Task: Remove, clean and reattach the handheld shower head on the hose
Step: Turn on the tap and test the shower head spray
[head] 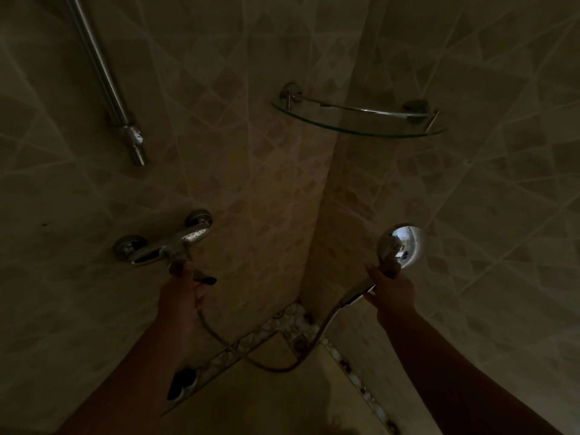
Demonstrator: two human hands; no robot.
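Note:
The chrome shower head (403, 244) is raised in front of the tiled corner, its round back towards me. My right hand (392, 293) grips its handle just below the head. The metal hose (270, 365) runs from the handle's lower end in a low loop down and left to the wall mixer tap (166, 243). My left hand (182, 296) reaches up under the mixer, fingers touching the tap's underside where the hose starts; the dim light hides whether they grip anything.
A slanted chrome riser rail (103, 80) is fixed to the left wall above the mixer. A glass corner shelf (361, 120) with a chrome rail spans the corner higher up. A mosaic border strip (282, 328) and a dark object (183, 381) lie low down.

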